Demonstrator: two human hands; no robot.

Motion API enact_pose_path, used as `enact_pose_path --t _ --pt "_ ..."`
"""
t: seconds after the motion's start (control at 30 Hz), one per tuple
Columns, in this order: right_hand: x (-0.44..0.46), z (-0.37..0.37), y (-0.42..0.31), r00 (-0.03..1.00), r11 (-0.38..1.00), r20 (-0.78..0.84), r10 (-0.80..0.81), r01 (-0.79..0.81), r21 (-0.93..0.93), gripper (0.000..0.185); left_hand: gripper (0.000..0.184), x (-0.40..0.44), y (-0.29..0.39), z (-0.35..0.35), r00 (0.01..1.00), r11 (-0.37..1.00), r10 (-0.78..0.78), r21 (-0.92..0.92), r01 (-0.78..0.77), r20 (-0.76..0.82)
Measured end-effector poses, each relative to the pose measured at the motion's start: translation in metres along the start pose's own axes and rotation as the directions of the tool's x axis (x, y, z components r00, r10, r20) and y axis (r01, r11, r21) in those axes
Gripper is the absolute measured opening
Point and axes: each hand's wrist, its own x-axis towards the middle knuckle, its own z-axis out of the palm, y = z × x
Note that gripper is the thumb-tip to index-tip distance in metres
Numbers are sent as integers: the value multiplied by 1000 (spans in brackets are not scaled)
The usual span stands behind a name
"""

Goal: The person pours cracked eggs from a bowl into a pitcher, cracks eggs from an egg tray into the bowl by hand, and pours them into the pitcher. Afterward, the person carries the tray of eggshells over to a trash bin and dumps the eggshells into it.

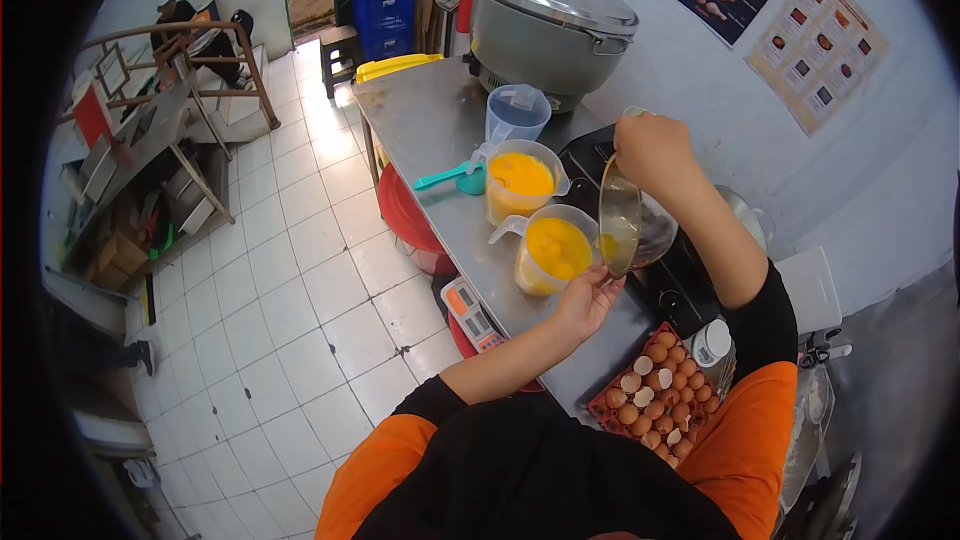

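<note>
Bowl (620, 218) tipped, my right hand (652, 154) clamped on its top rim, my left hand (588, 304) pinching its lower rim. Left of it, two jugs (531, 278) already hold yellow egg (558, 248); on my side, whole eggs (628, 414) seem left among shells (631, 382).

The right hand (652, 148) partly hides the bowl (620, 215); print on the beige poster (818, 48) is illegible.

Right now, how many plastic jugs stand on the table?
3: the back jug, nearest the cooker; the middle jug, just in front of it; and the front jug, by the left hand. The right hand may hide more.
</note>
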Motion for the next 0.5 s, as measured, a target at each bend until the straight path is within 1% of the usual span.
enact_pose_path --t 0.07,0.1,0.2,0.23,0.27,0.3,0.37,0.43,0.5 --pt "-14 0 14 996 991 9 93 -93 95 16 27 1 4 -6 993 996 65 55 -71 97" --pt "-23 1 23 990 980 16 140 -141 139 20 27 0 10 -7 994 992 75 100 -83 79" --pt "-64 39 55 985 946 15 173 -171 277 33 28 -5 27 -12 995 964 99 245 -103 29" --pt "-79 60 69 973 871 109 201 -229 434 37 28 -7 30 -15 995 947 99 307 -99 14" --pt "-95 83 85 956 766 205 210 -291 574 41 29 -9 33 -17 995 925 103 369 -94 -3" --pt "-111 100 97 934 634 299 197 -354 688 46 30 -10 34 -17 993 894 114 433 -118 37" --pt "-150 117 103 878 476 405 256 -479 737 55 33 -11 31 -10 985 820 126 546 -172 120" --pt "-193 137 106 829 263 490 269 -552 791 51 37 -17 21 4 978 725 111 658 -203 178" --pt "-233 157 101 801 101 549 238 -583 806 50 42 -21 12 5 970 644 62 733 -218 234"
